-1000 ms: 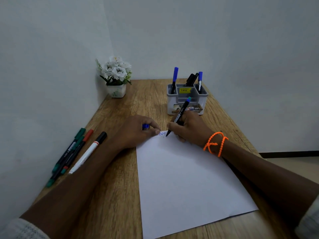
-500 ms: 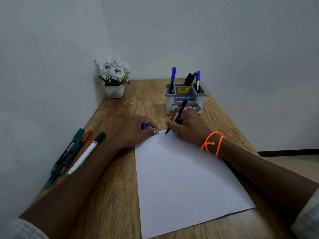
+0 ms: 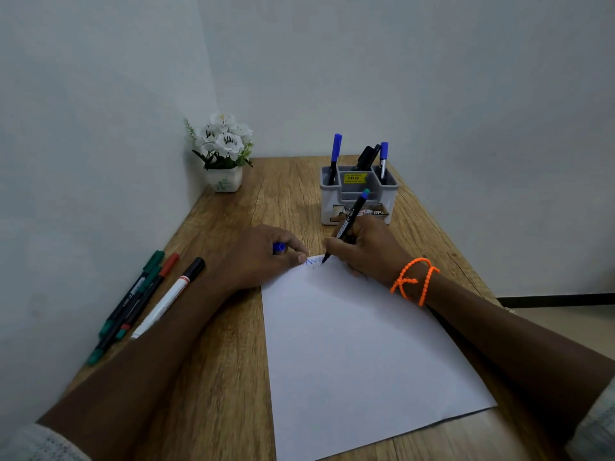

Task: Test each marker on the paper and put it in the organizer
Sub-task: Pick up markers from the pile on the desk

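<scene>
My right hand (image 3: 369, 249) grips a black marker (image 3: 347, 224) with a blue end, its tip touching the far edge of the white paper (image 3: 359, 354) beside a blue zigzag line (image 3: 314, 261). My left hand (image 3: 263, 256) rests on the paper's far left corner and holds the blue cap (image 3: 279, 247) in its curled fingers. The grey organizer (image 3: 357, 196) stands just beyond my right hand, holding two blue-capped markers (image 3: 335, 154) and a black one. Several loose markers (image 3: 139, 301) lie at the table's left edge: green ones, a red one and a white one with a black cap.
A small white pot of white flowers (image 3: 224, 154) stands in the far left corner. Walls close off the wooden table (image 3: 226, 377) on the left and at the back. An orange bead bracelet (image 3: 414, 281) circles my right wrist. Floor shows past the table's right edge.
The blue zigzag on the paper has grown longer toward the right as the marker tip moved. My left hand has stayed on the paper's corner.
</scene>
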